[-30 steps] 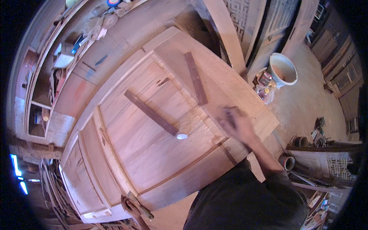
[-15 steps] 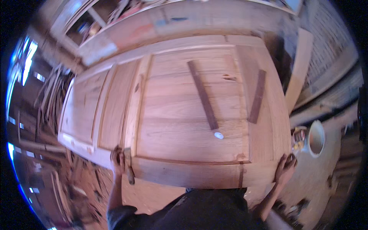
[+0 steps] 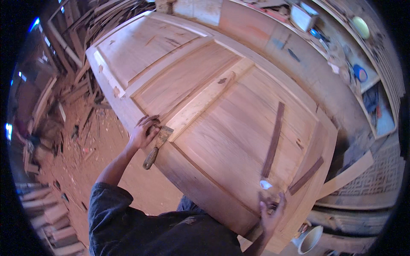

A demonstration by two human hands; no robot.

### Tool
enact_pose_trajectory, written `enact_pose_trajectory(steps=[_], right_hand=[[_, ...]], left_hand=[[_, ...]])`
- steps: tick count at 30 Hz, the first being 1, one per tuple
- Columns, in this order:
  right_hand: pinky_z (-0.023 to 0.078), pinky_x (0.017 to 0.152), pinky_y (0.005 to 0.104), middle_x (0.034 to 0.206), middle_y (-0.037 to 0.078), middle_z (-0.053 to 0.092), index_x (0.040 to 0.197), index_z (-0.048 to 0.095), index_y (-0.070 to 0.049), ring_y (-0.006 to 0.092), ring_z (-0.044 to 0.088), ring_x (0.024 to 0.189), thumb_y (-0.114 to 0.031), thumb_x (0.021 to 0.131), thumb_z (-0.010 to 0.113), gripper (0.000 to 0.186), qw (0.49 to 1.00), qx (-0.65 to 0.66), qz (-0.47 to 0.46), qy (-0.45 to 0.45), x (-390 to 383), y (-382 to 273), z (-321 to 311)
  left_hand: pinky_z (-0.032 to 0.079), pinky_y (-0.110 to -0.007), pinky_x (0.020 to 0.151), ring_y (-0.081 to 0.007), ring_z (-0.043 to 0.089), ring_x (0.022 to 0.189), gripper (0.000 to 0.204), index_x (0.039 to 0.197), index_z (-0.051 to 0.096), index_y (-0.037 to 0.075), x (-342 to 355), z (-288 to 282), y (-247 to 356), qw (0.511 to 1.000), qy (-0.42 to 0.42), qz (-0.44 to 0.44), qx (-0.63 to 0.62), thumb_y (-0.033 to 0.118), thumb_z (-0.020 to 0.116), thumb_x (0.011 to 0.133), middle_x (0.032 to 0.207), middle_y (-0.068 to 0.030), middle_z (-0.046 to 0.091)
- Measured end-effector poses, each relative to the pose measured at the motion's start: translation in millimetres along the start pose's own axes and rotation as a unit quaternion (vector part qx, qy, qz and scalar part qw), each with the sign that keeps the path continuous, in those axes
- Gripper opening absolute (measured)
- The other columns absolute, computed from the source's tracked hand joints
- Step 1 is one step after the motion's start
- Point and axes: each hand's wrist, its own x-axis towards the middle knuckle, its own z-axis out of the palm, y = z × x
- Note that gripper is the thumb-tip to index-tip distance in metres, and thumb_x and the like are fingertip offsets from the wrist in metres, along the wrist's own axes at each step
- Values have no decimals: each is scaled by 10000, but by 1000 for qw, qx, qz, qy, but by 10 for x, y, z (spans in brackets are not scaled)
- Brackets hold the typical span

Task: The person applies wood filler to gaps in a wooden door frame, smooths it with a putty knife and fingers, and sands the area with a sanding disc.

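A large panelled wooden door [image 3: 230, 102] lies flat in front of me. At its near edge my left hand [image 3: 144, 131] rests with bent fingers on the wood, thumb apart. Right beside it is a putty knife [image 3: 158, 147], blade on the door and handle jutting past the edge; I see no fingers wrapped round it. My right hand [image 3: 270, 215] is over the near right part of the door, fingers spread, slightly blurred and with nothing visible in them. Just beyond its fingertips lies a small white lump [image 3: 265, 184], at the end of a dark wooden strip [image 3: 273, 141].
A second dark strip [image 3: 306, 176] lies near the door's right end. Past that end are a pale board [image 3: 346, 176] and a white bucket [image 3: 310, 240]. Shelves [image 3: 376, 85] with odds and ends stand at the far right. Scrap wood [image 3: 94, 30] is heaped far left; shavings litter the floor.
My view has turned, so the door now slants across it. The right hand has left the door's near right corner and moved in toward the white lump. The left hand stays beside the putty knife.
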Motion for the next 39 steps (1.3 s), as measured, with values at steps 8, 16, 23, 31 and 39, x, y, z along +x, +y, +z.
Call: enact_pose_trajectory(steps=[8,16,23,31,39], right_hand=[[512,889,349,1229,163,598,1333,517,14,240,606,1055,-88,856,756,543,999,-23,-39,-26,364,217,647],[501,923,343,1101,129,657,1170,608,36,211,629,1000,-53,934,665,259,999,15,-41,-7,480,95,931],[515,897,352,1086,137,664,1112,654,32,234,648,983,-77,929,667,214,972,109,-130,-163,1152,-1454,2462],[501,748,449,928,192,675,955,659,20,371,649,852,-219,911,693,246,927,-2,-292,-235,1824,-2253,4321],[486,816,468,1017,219,650,1032,627,33,379,615,964,-215,881,712,303,928,-50,-277,-245,1719,-2107,4597]], left_hand=[[336,-473,1156,-307,512,1298,405,1134,636,41,36,-6,-72,1000,-7,4,-20,387,635,924,1360,-135,576],[337,-465,1159,-291,517,1295,368,1120,643,50,-16,-51,-113,999,1,-23,-36,366,627,932,1348,-125,585],[356,-474,1142,-309,524,1288,294,1112,644,58,16,-34,-204,999,4,-2,-52,293,629,935,1338,-137,590],[377,-433,1132,-268,560,1249,267,1081,647,31,13,-18,-220,997,46,-1,-64,250,606,933,1276,-126,632],[383,-443,1125,-276,550,1262,245,1083,648,49,-47,-37,-217,998,32,-12,-61,234,615,927,1320,-117,609]])
